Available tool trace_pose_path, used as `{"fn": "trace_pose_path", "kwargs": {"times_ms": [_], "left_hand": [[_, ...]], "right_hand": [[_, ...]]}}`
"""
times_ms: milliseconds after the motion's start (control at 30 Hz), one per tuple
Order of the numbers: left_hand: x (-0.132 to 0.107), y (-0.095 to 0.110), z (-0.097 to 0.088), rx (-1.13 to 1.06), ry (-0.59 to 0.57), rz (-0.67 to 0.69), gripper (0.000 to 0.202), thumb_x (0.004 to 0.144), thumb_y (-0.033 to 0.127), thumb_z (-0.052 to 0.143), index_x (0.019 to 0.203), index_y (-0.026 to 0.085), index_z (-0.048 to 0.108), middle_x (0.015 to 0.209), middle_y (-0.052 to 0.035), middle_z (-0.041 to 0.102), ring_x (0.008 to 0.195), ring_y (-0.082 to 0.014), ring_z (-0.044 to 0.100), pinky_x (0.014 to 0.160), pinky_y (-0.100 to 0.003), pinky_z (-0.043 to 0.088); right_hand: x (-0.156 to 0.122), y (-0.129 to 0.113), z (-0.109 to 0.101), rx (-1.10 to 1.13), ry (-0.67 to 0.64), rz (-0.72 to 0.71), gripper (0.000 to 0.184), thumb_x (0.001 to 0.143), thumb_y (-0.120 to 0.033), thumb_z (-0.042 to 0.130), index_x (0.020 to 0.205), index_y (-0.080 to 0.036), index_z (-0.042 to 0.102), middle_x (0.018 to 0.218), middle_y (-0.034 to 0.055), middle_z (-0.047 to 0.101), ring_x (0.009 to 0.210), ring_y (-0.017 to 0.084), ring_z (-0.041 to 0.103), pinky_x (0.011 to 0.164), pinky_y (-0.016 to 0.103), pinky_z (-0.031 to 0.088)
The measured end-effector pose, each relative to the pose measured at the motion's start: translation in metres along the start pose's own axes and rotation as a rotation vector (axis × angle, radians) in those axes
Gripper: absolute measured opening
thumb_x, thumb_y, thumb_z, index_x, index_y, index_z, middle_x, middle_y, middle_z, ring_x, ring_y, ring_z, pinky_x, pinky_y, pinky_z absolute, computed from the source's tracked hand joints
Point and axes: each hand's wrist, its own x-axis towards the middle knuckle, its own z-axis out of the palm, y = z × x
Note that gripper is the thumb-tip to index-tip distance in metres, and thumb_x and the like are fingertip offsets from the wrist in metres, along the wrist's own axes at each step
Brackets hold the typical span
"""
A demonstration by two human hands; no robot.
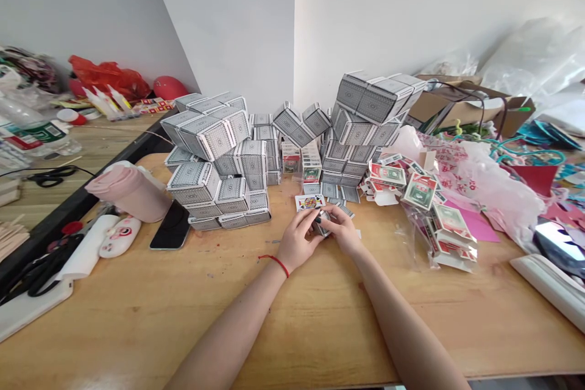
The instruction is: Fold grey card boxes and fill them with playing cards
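Note:
Between my two hands is a small piece folded from playing cards (322,229), mostly covered by the fingers. My left hand (299,237) closes on it from the left, a red string around the wrist. From the right, my right hand (340,227) grips the same piece, fingertips meeting the left ones near its top. Just beyond the fingers lies a face-up court card (310,202), with several loose cards (339,193) behind it. Farther back, grey-patterned card boxes are piled in a left stack (205,128) and a right stack (365,116).
Card packs (311,164) stand between the stacks. Opened red-and-green card cartons (450,231) and a plastic bag (489,177) lie to the right. A black phone (170,226), a pink cup (130,192) and a white mouse (120,236) sit left. A white case (548,286) rests far right.

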Motion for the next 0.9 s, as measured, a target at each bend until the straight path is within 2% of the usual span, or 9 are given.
{"fn": "trace_pose_path", "kwargs": {"times_ms": [133,300,367,533,733,900], "left_hand": [[0.0032,0.0003,-0.0021,-0.056,-0.034,-0.088,0.057,0.069,0.017,0.064,0.121,0.024,0.043,0.116,-0.0088,0.05,0.101,-0.0212,0.054,0.079,-0.036,0.052],[0.0022,0.0001,-0.0004,-0.084,-0.025,-0.218,0.056,0.066,0.02,0.067,0.117,0.02,0.043,0.103,-0.0068,0.057,0.077,-0.015,0.058,0.067,-0.031,0.052],[0.002,-0.0002,-0.0002,-0.093,-0.011,-0.208,0.054,0.066,0.02,0.067,0.116,0.021,0.044,0.102,-0.0065,0.058,0.08,-0.0162,0.059,0.07,-0.033,0.052],[0.0036,-0.0005,-0.0021,-0.077,0.005,-0.092,0.055,0.067,0.017,0.066,0.118,0.023,0.046,0.116,-0.0079,0.053,0.108,-0.0221,0.051,0.091,-0.042,0.045],[0.0021,-0.0034,-0.0005,-0.072,-0.002,-0.039,0.055,0.07,0.02,0.064,0.122,0.024,0.045,0.118,-0.0088,0.051,0.108,-0.0219,0.051,0.09,-0.04,0.048],[0.0005,-0.0053,0.0009,-0.081,0.0,-0.062,0.06,0.069,0.019,0.065,0.124,0.023,0.043,0.118,-0.0089,0.051,0.107,-0.0212,0.051,0.091,-0.04,0.047]], "right_hand": [[0.0005,0.001,-0.0008,-0.002,-0.015,-0.001,0.03,0.063,-0.035,0.069,0.088,-0.021,0.059,0.086,0.001,0.058,0.077,0.016,0.052,0.067,0.027,0.041],[0.0025,0.0024,-0.0017,-0.012,0.001,0.007,0.033,0.062,-0.037,0.071,0.089,-0.022,0.06,0.09,0.0017,0.059,0.08,0.018,0.053,0.069,0.028,0.041],[0.0028,0.0024,-0.0018,-0.01,0.002,-0.011,0.031,0.062,-0.036,0.071,0.087,-0.022,0.061,0.091,0.0016,0.059,0.082,0.018,0.053,0.071,0.028,0.04],[0.0024,0.0025,-0.002,-0.011,0.007,0.002,0.031,0.063,-0.038,0.069,0.087,-0.022,0.061,0.088,0.0019,0.06,0.08,0.018,0.054,0.067,0.027,0.041],[0.0025,0.0049,-0.0032,0.034,-0.019,0.057,0.033,0.063,-0.038,0.07,0.089,-0.02,0.06,0.084,0.0016,0.06,0.073,0.015,0.053,0.06,0.025,0.041],[0.0017,0.0042,-0.0005,0.117,-0.063,0.093,0.033,0.063,-0.037,0.07,0.089,-0.02,0.059,0.076,0.0003,0.06,0.068,0.016,0.055,0.061,0.028,0.041]]}}
